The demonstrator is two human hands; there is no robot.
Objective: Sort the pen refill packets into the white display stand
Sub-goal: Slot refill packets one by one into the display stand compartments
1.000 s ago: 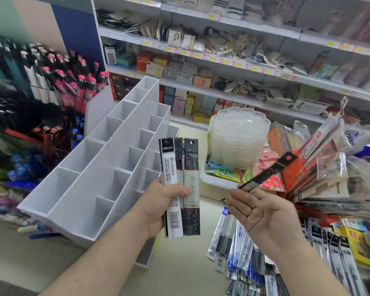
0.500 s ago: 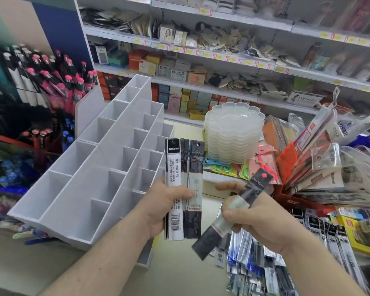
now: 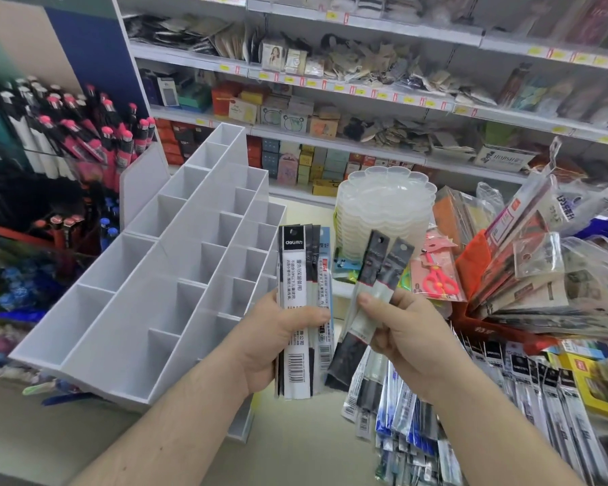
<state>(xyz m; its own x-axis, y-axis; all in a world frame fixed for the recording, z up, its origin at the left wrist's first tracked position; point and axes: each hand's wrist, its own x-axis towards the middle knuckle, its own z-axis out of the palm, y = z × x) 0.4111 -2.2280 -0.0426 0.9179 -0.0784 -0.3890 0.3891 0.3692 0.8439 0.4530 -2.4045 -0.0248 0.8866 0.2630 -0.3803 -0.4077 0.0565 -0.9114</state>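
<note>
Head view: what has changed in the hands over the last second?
The right hand held one packet tilted to the right; it swung it upright and now pinches two dark-topped packets, fanned beside the left bundle. The left hand grips its bundle of packets as before, now with a blue-edged packet showing at its right. The white stand looks empty throughout.

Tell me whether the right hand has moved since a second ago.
Yes. The right hand has drawn left toward the left hand's packets, judged against the stack of clear trays, and now pinches two packets.
</note>
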